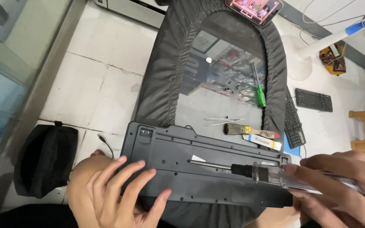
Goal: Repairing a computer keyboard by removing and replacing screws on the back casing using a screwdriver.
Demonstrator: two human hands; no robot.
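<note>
Black plastic, the underside of an upturned keyboard [199,175], lies across a person's lap, seen from above. Left hand [119,190] rests on the keyboard's near left corner, fingers spread flat. Right hand [343,181] is closed around the clear handle of a screwdriver [258,172], whose metal shaft lies across the keyboard's back, tip near its middle. Beyond, on a glass-topped table edged in dark cloth, lie a paintbrush [250,130] and a green-handled screwdriver [259,93].

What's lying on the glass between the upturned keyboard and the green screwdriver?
Head view: between the keyboard and the green screwdriver lie a paintbrush, a small white tube and thin metal tweezers.
</note>
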